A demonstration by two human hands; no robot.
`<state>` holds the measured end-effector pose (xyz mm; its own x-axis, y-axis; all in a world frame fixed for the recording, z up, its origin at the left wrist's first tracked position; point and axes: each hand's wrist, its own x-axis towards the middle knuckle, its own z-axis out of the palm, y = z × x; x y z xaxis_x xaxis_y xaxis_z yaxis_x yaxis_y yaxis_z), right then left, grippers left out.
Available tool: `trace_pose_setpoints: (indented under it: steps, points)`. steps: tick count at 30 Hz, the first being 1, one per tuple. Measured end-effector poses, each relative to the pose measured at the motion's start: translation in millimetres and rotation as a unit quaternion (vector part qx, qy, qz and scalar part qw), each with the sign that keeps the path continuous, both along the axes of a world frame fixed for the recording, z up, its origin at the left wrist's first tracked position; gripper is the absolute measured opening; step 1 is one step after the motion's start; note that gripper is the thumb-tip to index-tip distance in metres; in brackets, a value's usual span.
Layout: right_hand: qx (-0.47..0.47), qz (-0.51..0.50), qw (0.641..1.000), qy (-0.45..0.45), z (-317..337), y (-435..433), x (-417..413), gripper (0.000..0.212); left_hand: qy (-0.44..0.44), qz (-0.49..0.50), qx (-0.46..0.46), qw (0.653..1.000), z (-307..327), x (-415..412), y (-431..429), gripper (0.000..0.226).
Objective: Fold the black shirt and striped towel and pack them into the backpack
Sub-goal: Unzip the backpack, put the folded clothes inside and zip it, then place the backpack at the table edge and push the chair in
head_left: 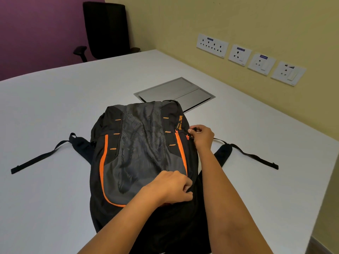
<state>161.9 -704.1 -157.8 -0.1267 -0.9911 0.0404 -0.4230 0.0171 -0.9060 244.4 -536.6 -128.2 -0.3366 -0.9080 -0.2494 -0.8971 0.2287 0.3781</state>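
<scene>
Right hand [201,136] pinches zip pull [194,129] at backpack's [139,143] right edge; left hand [172,187] grips its fabric nearer, fingers curled; backpack flat on table [55,107], straps [45,156] splayed; broad tabletop left, wall near right.

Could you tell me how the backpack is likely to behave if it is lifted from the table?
The backpack would probably sag: its front panel lies creased and slack on the table. It seems soft, since the left hand bunches its fabric. The loose straps would likely dangle and drag.
</scene>
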Motion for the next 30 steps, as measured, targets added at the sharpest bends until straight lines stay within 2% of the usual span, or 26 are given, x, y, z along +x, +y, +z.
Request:
trace_pose_setpoints:
  steps: [3,5,9,12,14,17,19,23,25,27,30]
  points:
    - [0.019,-0.028,0.999,-0.015,-5,10,2,0.022,0.007,-0.002,0.056,0.998,4,4,-6,0.034]
    - [0.016,-0.007,1.000,0.013,-8,18,2,0.034,0.051,0.037,0.062,0.996,9,7,-8,0.040]
    - [-0.031,0.081,0.983,0.160,-10,46,2,0.052,0.079,0.153,-0.117,0.978,2,21,-10,0.034]
    - [-0.025,0.138,0.963,0.230,-16,76,4,0.059,0.133,0.238,-0.263,0.926,-16,38,-2,0.026]
    - [0.013,0.147,0.957,0.251,-23,90,3,0.065,0.125,0.255,-0.331,0.900,-30,53,5,0.034]
    - [0.118,0.132,0.956,0.234,-31,100,-2,0.080,0.047,0.284,-0.280,0.916,-50,75,13,0.063]
    - [0.164,0.125,0.952,0.226,-36,103,-5,0.089,0.003,0.322,-0.228,0.919,-62,87,19,0.072]
    - [0.189,0.108,0.946,0.240,-45,108,-8,0.095,-0.073,0.461,-0.154,0.871,-71,102,28,0.069]
    - [0.190,0.098,0.943,0.256,-46,108,-7,0.095,-0.069,0.521,-0.103,0.844,-71,108,29,0.076]
    - [0.178,0.090,0.939,0.280,-48,108,-7,0.094,-0.029,0.558,-0.072,0.826,-71,112,29,0.082]
    - [0.150,0.078,0.946,0.276,-51,108,-7,0.090,0.036,0.564,-0.053,0.823,-76,117,29,0.081]
